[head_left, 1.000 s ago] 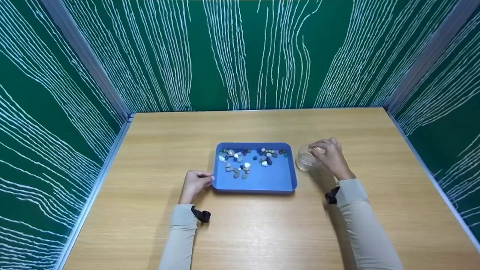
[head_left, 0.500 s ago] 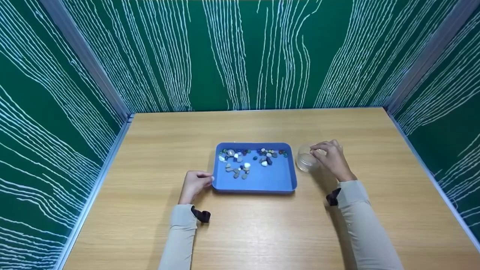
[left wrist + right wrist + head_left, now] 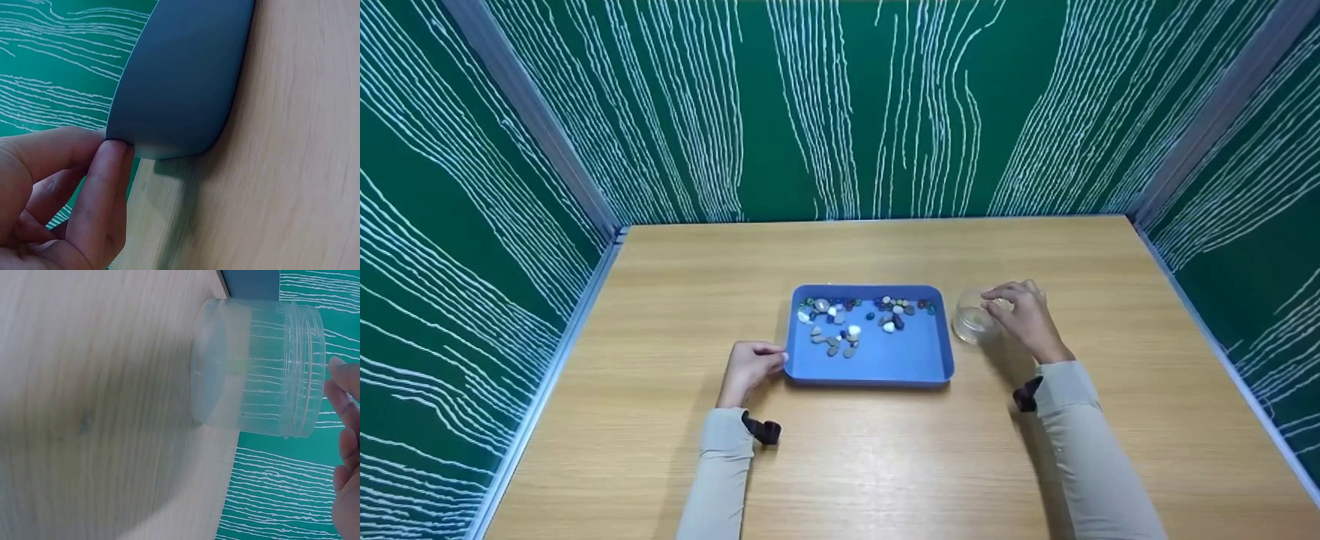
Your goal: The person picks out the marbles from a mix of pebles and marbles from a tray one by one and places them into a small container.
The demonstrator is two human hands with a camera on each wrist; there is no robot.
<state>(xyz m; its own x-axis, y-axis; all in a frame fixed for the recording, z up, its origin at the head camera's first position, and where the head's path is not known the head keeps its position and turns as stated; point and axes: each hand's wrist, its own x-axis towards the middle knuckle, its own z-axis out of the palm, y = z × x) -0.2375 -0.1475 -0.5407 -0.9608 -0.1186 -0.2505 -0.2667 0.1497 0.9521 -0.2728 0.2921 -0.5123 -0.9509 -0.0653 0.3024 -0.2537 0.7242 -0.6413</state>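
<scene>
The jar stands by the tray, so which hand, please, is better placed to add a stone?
Probably the right hand: it seems empty, just above the jar; the left hand pinches the tray by its rim.

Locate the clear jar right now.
In the head view, the clear jar stands on the table just right of the blue tray, with the right hand at its open top.

A clear jar (image 3: 975, 324) stands upright just beside a blue tray (image 3: 900, 361) holding small stones (image 3: 854, 330).
</scene>
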